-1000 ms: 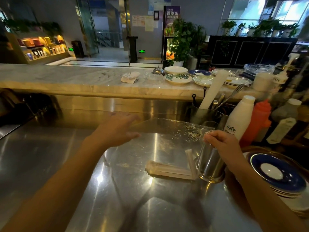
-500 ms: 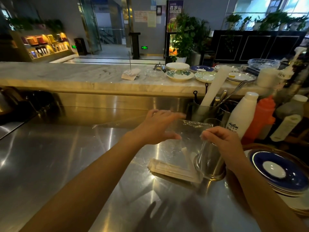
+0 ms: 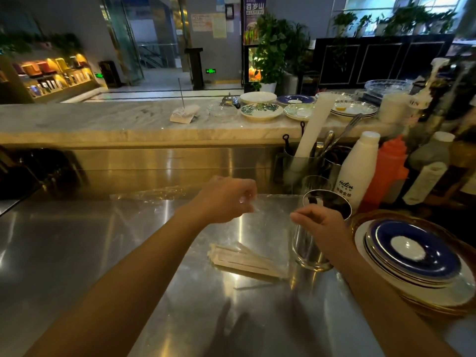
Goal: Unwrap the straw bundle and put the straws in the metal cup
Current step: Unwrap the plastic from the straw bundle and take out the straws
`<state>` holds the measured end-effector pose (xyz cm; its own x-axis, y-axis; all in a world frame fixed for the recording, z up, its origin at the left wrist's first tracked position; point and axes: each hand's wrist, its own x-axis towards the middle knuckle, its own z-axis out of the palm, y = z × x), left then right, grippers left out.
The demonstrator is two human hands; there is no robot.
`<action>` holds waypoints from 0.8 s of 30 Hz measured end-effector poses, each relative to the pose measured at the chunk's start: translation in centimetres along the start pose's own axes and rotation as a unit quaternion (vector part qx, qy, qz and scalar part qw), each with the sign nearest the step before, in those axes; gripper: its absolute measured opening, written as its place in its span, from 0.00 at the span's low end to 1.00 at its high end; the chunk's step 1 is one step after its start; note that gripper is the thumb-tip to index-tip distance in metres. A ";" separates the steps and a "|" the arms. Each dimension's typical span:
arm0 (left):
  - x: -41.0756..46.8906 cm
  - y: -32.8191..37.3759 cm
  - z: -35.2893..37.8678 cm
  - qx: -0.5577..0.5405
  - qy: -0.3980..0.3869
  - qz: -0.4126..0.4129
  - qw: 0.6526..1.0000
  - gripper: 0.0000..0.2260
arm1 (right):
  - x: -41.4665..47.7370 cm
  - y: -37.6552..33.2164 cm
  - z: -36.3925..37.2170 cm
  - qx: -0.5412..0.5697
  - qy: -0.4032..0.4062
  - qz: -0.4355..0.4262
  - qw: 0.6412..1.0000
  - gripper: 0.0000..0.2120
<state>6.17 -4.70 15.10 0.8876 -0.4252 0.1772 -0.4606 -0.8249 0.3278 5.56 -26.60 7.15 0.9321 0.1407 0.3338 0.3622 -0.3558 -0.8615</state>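
A loose bundle of paper-wrapped straws (image 3: 244,261) lies flat on the steel counter (image 3: 103,253), just left of the upright metal cup (image 3: 307,249). A clear plastic wrap (image 3: 159,193) spreads thin and wrinkled over the counter behind the straws. Above the straws, my left hand (image 3: 226,199) pinches an edge of that wrap. My right hand (image 3: 320,224) is in front of the cup's rim, with thumb and fingers pinched together, apparently on the same film. The hand hides part of the cup's side.
To the right of the cup stands a stack of plates topped by a blue saucer (image 3: 414,251). Behind it are a white bottle (image 3: 358,171), an orange bottle (image 3: 390,168) and a utensil holder (image 3: 304,161). Dishes (image 3: 260,110) line the marble ledge beyond.
My left hand has swung right and closed into a pinch above the straws. The cup, tilted half a second ago, stands upright. My right hand has come off its rim.
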 end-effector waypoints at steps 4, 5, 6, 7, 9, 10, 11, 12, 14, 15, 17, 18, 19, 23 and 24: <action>-0.1 -0.3 -0.1 0.007 0.073 0.000 0.997 0.06 | 0.0 0.3 0.7 -0.020 -0.047 0.009 0.999 0.09; -0.1 -0.4 -0.1 0.019 0.121 0.003 0.993 0.06 | 0.0 0.6 0.9 -0.027 -0.067 0.016 0.997 0.09; -0.1 -0.6 0.0 0.025 0.150 0.002 0.988 0.06 | -0.1 0.9 1.2 -0.035 -0.079 0.021 0.996 0.09; -0.2 -0.7 -0.1 0.021 0.148 -0.005 0.989 0.06 | -0.2 1.3 1.4 -0.044 -0.082 0.028 0.995 0.09; -0.3 -0.9 -0.2 0.010 0.080 -0.023 0.997 0.07 | -0.5 2.0 1.8 -0.060 -0.074 0.048 0.994 0.05; -0.3 -1.0 -0.2 0.021 0.044 -0.031 0.998 0.08 | -0.6 2.3 2.0 -0.064 -0.067 0.055 0.994 0.04; -0.4 -1.2 -0.1 0.034 0.025 -0.037 0.998 0.09 | -0.8 2.5 2.2 -0.061 -0.059 0.056 0.995 0.04; -0.4 -1.4 0.0 0.041 0.021 -0.043 0.998 0.10 | -1.0 2.6 2.2 -0.051 -0.051 0.053 0.996 0.06; -0.6 -1.7 -0.2 0.025 0.028 -0.048 0.998 0.09 | -1.1 2.6 2.1 -0.021 -0.042 0.055 0.997 0.11; -0.7 -1.9 -0.2 0.014 0.030 -0.046 0.998 0.09 | -1.1 2.7 2.1 -0.009 -0.046 0.061 0.997 0.12; -0.8 -2.0 -0.6 0.004 0.037 -0.042 0.998 0.08 | -1.3 2.9 2.1 0.008 -0.056 0.076 0.995 0.11; -0.7 -2.0 -0.8 0.003 0.043 -0.040 0.998 0.09 | -1.5 3.1 2.2 0.015 -0.059 0.088 0.994 0.10; -0.7 -2.1 -1.1 0.005 0.050 -0.036 0.998 0.09 | -1.7 3.4 2.3 0.021 -0.059 0.101 0.993 0.09; 0.0 -1.6 -2.6 0.013 0.060 -0.017 0.998 0.08 | -2.3 3.9 2.5 0.040 -0.054 0.129 0.989 0.07; 0.2 -1.5 -3.1 0.017 0.061 -0.011 0.998 0.08 | -2.5 3.8 2.5 0.053 -0.049 0.133 0.988 0.09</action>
<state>7.05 -2.41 17.52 0.8894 -0.3596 0.2821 -0.4382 -0.8465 0.3024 4.66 -25.96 2.04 0.9877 0.1460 0.0559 0.0972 -0.2936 -0.9510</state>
